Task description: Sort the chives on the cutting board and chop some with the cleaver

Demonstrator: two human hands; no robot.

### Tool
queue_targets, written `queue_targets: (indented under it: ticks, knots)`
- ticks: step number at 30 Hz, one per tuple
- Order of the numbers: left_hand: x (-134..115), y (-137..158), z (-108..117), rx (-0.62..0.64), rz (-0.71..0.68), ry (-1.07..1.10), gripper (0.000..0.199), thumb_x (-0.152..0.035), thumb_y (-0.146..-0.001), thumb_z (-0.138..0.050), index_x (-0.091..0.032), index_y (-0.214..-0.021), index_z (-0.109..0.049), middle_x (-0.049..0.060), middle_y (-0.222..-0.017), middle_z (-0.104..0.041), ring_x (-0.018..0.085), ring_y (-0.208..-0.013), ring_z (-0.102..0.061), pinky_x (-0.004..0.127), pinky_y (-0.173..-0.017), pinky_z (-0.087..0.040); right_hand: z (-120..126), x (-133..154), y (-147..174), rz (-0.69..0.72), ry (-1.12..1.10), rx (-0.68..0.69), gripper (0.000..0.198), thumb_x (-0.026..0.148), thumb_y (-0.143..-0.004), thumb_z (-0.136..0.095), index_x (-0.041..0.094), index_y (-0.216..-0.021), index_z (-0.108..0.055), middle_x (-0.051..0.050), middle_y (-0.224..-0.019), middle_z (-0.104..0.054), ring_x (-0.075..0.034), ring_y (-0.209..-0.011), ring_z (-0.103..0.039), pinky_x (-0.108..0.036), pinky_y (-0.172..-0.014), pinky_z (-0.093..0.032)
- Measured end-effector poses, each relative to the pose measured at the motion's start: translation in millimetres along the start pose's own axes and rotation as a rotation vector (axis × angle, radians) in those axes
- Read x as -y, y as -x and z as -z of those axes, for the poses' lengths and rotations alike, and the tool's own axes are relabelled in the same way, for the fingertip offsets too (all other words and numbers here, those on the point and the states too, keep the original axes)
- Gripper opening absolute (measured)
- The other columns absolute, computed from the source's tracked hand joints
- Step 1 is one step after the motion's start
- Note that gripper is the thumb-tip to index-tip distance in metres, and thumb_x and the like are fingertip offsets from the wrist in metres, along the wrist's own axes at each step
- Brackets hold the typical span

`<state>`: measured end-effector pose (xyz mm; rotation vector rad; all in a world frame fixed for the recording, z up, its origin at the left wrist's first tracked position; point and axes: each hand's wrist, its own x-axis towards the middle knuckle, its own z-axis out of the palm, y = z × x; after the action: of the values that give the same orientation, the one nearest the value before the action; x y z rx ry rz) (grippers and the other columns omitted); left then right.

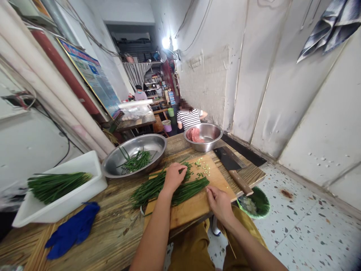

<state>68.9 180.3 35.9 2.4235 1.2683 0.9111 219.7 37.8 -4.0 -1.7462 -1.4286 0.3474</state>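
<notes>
Two bundles of green garlic chives (193, 190) lie across a wooden cutting board (188, 215), their cut ends to the right. My left hand (175, 176) rests over the chives with thumb and fingers pinched together; what is between them is hidden. At the cut ends, my right hand (218, 201) is closed in a pinch, its contents too small to make out. A thin straw-coloured strand (229, 241) hangs below my right wrist. Chopped pale pieces (203, 165) are scattered at the board's far side. Right of the board lies a cleaver (232, 165), handle toward me.
A steel basin (115, 165) with some chives stands behind left, a steel bowl (213, 145) with pink meat behind right. Left are a white tub (60, 214) of chives and blue gloves (75, 229). A green bin (262, 205) is on the floor. Two people sit beyond.
</notes>
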Motion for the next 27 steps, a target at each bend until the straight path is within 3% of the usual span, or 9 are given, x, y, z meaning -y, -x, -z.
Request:
queue_targets:
  ticks: [4, 8, 27]
  knots:
    - [9.1, -0.1, -3.4, 0.116, 0.068, -0.219, 0.011, -0.029, -0.073, -0.063, -0.023, -0.081, -0.07, 0.005, -0.087, -0.064, 0.022, -0.092, -0.053, 0.036, -0.084, -0.036, 0.0, 0.2, 0.1, 0.009, 0.001, -0.006, 0.034, 0.028, -0.088, -0.036, 0.016, -0.092, -0.068, -0.006, -0.08, -0.073, -0.02, -0.073, -0.067, -0.023, -0.063, -0.043]
    - [7.4, 1.4, -3.5, 0.15, 0.1, -0.314, 0.014, -0.026, -0.074, -0.063, -0.024, -0.087, -0.068, 0.006, -0.093, -0.063, 0.024, -0.096, -0.051, 0.036, -0.084, -0.034, 0.4, 0.0, 0.3, 0.016, 0.011, 0.0, 0.033, 0.027, -0.088, -0.036, 0.017, -0.092, -0.067, -0.006, -0.08, -0.072, -0.019, -0.073, -0.067, -0.023, -0.063, -0.043]
    - [-2.9, 5.3, 2.2, 0.163, 0.111, -0.258, 0.003, -0.02, -0.074, -0.06, -0.019, -0.072, -0.062, 0.003, -0.082, -0.065, 0.021, -0.088, -0.054, 0.034, -0.078, -0.03, 1.6, 1.3, 0.2, 0.018, 0.022, -0.008, 0.033, 0.028, -0.088, -0.036, 0.017, -0.091, -0.067, -0.006, -0.078, -0.072, -0.018, -0.071, -0.066, -0.022, -0.061, -0.043]
